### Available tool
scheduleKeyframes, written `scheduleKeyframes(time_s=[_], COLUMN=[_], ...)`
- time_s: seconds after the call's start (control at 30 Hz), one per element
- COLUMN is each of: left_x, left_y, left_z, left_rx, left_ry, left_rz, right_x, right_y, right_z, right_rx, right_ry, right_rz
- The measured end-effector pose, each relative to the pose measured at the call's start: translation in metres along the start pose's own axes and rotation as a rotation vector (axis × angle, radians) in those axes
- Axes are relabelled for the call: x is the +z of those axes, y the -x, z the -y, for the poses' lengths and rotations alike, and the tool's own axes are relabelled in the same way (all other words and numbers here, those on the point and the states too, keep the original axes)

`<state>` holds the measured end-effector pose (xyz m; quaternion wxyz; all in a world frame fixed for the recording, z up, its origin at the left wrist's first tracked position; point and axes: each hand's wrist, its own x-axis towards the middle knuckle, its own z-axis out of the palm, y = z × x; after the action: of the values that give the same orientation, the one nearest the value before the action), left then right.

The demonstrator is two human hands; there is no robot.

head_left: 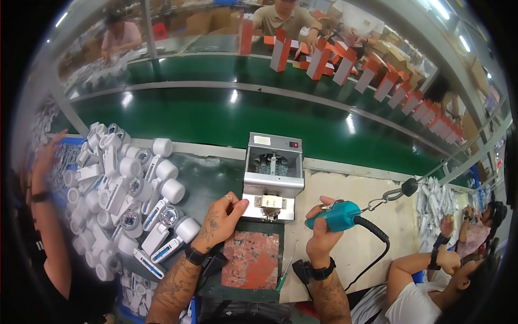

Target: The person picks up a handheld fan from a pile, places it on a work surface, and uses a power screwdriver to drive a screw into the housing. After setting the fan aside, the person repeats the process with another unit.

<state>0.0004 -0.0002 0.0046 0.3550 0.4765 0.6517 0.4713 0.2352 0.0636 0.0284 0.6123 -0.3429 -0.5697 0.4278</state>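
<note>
My right hand point(324, 229) is wrapped around a teal electric screwdriver point(344, 215), which lies sideways and hangs from a metal carabiner point(380, 200). A black coiled cord runs down from its end; the bit is hard to make out. Beside the front plate of a grey screw feeder point(274, 173) rests my left hand point(224, 216), closed, its thumb at the plate's edge. Whatever its curled fingers may hold is hidden. Loose small screws point(275, 170) show in the feeder's open tray. Left of my left hand, white handheld fans point(135, 189) lie heaped.
A worn red mat point(251, 262) and a thin green-handled screwdriver point(281, 282) lie between my forearms. Beige board point(356, 186) covers the right side. Beyond runs a green conveyor point(199, 119) with orange-and-white boxes point(318, 59). Co-workers sit left, right and across.
</note>
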Motion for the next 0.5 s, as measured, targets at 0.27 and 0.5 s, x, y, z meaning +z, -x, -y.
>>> scheduleKeyframes(time_s=[0.27, 0.5], left_x=[0.003, 0.002], left_y=[0.000, -0.001], left_z=[0.003, 0.008], left_rx=[-0.008, 0.006], left_ry=[0.048, 0.013], left_rz=[-0.032, -0.003], right_x=[0.001, 0.008], right_y=[0.006, 0.000], right_z=[-0.003, 0.000], right_rx=[0.031, -0.093], right_ry=[-0.157, 0.016], right_rz=[0.063, 0.039])
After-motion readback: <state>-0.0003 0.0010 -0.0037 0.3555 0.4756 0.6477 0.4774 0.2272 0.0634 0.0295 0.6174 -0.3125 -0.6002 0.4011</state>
